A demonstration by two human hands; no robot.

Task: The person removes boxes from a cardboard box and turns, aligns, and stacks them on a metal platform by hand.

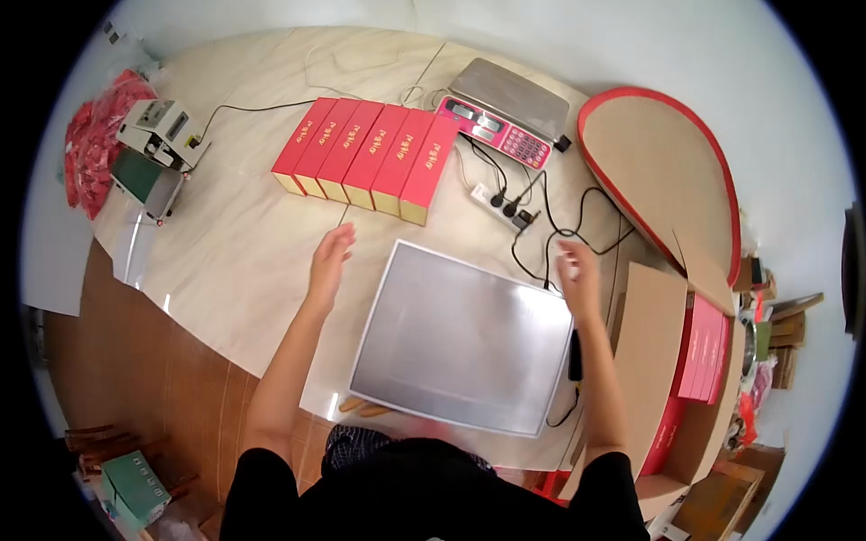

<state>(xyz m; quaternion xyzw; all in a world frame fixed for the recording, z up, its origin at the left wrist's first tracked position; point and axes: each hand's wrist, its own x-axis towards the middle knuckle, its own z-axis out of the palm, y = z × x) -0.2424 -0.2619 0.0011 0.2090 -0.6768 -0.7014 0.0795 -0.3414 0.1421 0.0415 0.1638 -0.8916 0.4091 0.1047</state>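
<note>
My left hand (334,254) is raised over the table, fingers stretched out and holding nothing, just left of the flat silver panel (465,338) with a white rim. Above the panel's upper right corner is my right hand (577,268). Its fingers look loosely curved and apart, slightly blurred, with nothing plain in them. Several red boxes (365,158) with gold lettering and cream sides stand in a slanting row beyond the panel. Both hands are apart from these boxes.
A pink-fronted scale (505,113), a white power strip (502,209) and black cables lie at the back. An open carton (649,343) with red boxes stands right, beneath a red-rimmed round board (658,171). A small machine (158,135) and red packets (99,135) sit far left.
</note>
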